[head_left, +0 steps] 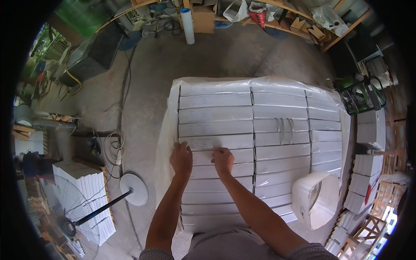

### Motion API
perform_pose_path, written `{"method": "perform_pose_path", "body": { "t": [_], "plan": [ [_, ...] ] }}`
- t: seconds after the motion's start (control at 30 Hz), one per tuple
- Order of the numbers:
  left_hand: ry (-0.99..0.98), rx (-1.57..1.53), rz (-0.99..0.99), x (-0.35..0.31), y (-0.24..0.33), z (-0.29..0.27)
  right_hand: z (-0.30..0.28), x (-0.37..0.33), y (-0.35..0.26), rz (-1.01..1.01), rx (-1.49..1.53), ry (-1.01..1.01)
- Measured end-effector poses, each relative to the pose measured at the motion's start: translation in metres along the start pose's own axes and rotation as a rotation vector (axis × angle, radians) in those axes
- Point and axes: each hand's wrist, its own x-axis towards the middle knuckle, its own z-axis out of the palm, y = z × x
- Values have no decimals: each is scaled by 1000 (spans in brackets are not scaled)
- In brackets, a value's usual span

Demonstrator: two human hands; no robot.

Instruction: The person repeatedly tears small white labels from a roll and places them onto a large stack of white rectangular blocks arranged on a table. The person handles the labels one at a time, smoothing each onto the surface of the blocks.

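Long flat white boxes point(216, 171) lie in three columns on a low stack in front of me, edged with clear plastic film point(164, 173). A pale printed label point(200, 143) lies on one box in the left column, between my hands. My left hand point(181, 159) is closed at the label's left end, fingers curled down. Near its right end, my right hand point(223, 162) is closed too, fingertips bent toward the box. Whether either hand pinches the label's edge is hidden. Similar printed patches point(199, 115) show on boxes farther up that column.
A white hollow rounded tub-like object point(315, 200) rests at the stack's near right corner. Left stand a floor fan point(67, 227) with a round base point(134, 190), coiled cable point(115, 148) and more white boxes point(93, 186). Further box stacks point(364, 175) line the right; a white roll point(187, 26) stands behind.
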Motion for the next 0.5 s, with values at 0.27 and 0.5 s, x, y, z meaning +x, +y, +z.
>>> {"method": "perform_pose_path", "body": {
  "t": [0.27, 0.5],
  "plan": [
    [-63, 156, 358, -18, 1, 5, -13, 8, -4, -1105, -837, -104],
    [5, 329, 377, -37, -18, 3, -51, -3, 20, -1246, -1137, -79]
  ]
}}
